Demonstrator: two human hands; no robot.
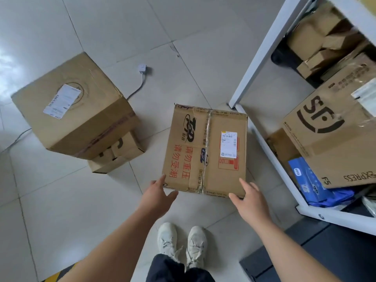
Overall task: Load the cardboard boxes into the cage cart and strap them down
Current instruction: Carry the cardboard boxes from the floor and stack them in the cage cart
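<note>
– Cardboard box (205, 149), taped, flat on the tiled floor (122, 27), just beside the cage cart (262, 47).
– Hands?
– Left hand (160, 192) and right hand (250, 198) both spread, fingers straight, at its near corners, gripping nothing.
– Others?
– Two stacked boxes (71, 106) well apart, leftward; SF box (335, 139) inside the cart.

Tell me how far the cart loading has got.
Done: a black-printed cardboard box and smaller cartons lie in the white-framed cage cart. In hand: left hand and right hand, open, at the red-lettered taped cardboard box on the floor. Left: that box, two stacked brown boxes, strapping; no strap visible.
</note>
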